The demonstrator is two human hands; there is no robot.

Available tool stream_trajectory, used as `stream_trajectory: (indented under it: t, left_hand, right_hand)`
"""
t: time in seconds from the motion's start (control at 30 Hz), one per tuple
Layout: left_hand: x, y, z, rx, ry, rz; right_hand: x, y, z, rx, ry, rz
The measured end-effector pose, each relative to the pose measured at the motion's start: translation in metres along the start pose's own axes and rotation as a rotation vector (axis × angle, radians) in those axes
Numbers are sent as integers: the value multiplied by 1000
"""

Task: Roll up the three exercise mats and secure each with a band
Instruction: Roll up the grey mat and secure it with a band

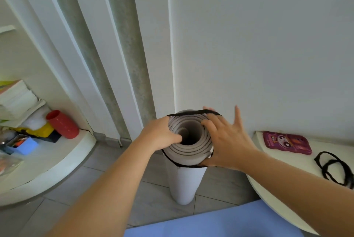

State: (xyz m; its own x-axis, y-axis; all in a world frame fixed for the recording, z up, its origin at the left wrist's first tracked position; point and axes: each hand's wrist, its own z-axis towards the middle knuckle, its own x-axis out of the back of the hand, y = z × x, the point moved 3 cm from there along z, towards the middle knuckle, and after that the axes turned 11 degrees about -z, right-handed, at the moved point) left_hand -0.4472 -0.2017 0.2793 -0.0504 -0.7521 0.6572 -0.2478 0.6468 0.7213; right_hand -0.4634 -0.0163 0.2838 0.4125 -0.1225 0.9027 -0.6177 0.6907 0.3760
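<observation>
- The left hand point(161, 135) is gripping the top rim of the rolled grey mat point(183, 183), fingers curling round the outside and thumb hooking toward the core.
- The right hand point(228, 140) is spreading its fingers wide against the roll's other side, inside the black band point(191, 112) stretching around the top end.
- The mat is standing upright on the grey tiled floor point(220, 188), near the white wall point(249, 45).
- A blue mat point(210, 223) is lying flat at the near edge.
- On the white ledge point(331, 147) at right, a pink pouch point(287, 142) printed with a cartoon face is lying near the spare black bands point(335, 169).
</observation>
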Motion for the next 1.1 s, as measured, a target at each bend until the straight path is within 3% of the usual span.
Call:
stream_trajectory:
  t: [0.17,0.3,0.43,0.6,0.77,0.9,1.03,1.1]
  left_hand:
    - [3,-5,-1,31,-96,72]
    - [6,-7,-10,50,-186,101]
    - [9,-7,-11,79,-282,69]
    - [15,-11,-6,172,-404,38]
    - [16,-32,-11,349,-392,-314]
    - [3,-56,-20,531,-385,-620]
    - [-7,-69,-20,570,-221,-964]
    - [-13,-71,-23,564,-103,-1021]
  right_hand:
    - [-15,3,8,12,-302,386]
    - [-24,2,16,102,-309,608]
    - [-14,-2,20,258,-250,620]
    - [-14,-9,20,309,-175,671]
    - [-16,-14,15,289,-177,750]
    - [-20,-15,4,157,-204,806]
    - [-22,-10,5,119,-164,644]
    - [-27,-8,10,119,-134,512]
